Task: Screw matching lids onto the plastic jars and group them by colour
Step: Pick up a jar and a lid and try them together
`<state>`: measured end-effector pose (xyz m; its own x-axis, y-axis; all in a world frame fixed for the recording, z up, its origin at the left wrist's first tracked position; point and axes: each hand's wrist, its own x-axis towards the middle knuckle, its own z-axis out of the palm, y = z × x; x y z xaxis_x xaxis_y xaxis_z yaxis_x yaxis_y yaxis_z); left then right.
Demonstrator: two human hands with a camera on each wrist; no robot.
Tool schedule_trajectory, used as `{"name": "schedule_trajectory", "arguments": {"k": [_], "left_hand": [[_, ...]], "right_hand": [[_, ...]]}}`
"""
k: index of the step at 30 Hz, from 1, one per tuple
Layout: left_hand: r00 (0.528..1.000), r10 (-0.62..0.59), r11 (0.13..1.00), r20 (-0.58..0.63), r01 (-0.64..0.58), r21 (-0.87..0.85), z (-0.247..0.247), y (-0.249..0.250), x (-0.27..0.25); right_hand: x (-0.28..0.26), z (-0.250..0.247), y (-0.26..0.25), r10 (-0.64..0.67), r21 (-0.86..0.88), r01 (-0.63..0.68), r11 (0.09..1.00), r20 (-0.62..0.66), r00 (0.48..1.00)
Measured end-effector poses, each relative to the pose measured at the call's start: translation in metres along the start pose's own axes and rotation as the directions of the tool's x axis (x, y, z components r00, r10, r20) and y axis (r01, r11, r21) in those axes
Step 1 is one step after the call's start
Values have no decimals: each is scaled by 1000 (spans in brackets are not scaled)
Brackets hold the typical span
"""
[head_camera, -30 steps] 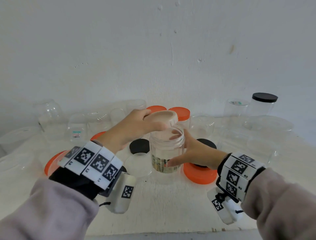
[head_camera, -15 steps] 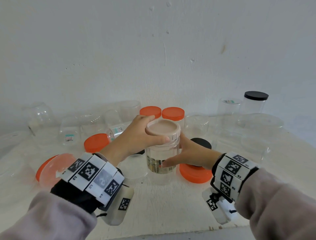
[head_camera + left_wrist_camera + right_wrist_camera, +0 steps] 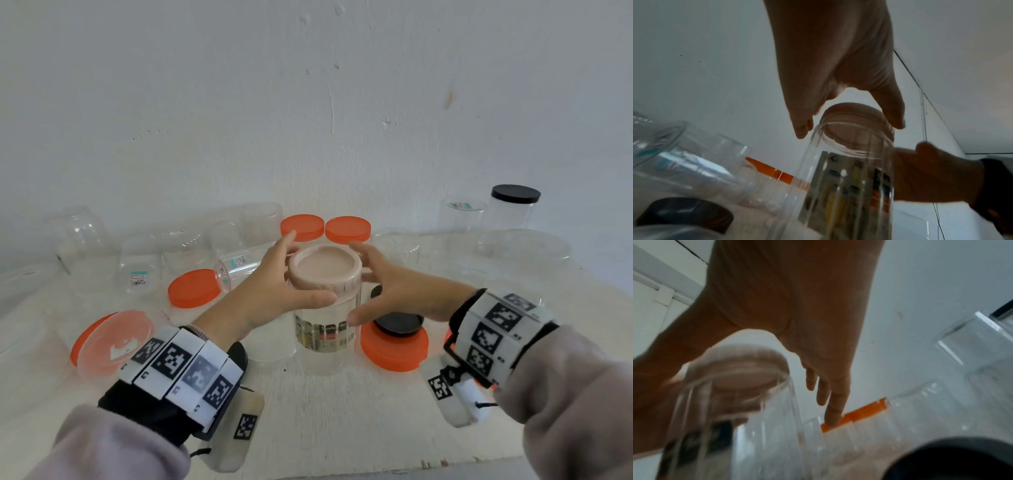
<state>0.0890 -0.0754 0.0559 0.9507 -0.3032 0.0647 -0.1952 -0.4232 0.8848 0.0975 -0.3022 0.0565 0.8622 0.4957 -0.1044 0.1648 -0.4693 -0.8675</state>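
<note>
1. A printed label with a barcode is carried on the clear jar (image 3: 325, 329); its writing cannot be read.
2. The beige lid (image 3: 324, 270) sits on the jar's mouth and is clasped at its rim by the left hand (image 3: 274, 291), thumb in front and fingers behind.
3. The right hand (image 3: 394, 291) is spread beside the lid; whether it touches cannot be told.
4. Just right of the grip, a black lid (image 3: 397, 323) lies on an orange lid (image 3: 394, 349).
5. Only the left wrist view shows the lid's underside (image 3: 855, 123).

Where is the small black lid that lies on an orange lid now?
In the head view, the black lid lies on an orange lid, right of the labelled jar, under the right hand.
</note>
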Motion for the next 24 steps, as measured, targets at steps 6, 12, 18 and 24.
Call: {"name": "schedule_trajectory", "arguments": {"k": [6, 12, 18, 24], "left_hand": [[996, -31, 995, 77, 38, -89, 5, -19, -3], [992, 59, 989, 112, -43, -139, 13, -22, 1], [992, 91, 979, 86, -73, -188, 19, -28, 2], [994, 82, 976, 67, -66, -208, 22, -33, 4]], "right_hand": [[2, -23, -51, -61, -267, 68, 961, 32, 998], [25, -16, -82, 68, -599, 42, 799, 158, 985], [34, -13, -92, 143, -675, 31, 737, 200, 969], [34, -11, -95, 160, -751, 22, 660, 169, 973]]}}
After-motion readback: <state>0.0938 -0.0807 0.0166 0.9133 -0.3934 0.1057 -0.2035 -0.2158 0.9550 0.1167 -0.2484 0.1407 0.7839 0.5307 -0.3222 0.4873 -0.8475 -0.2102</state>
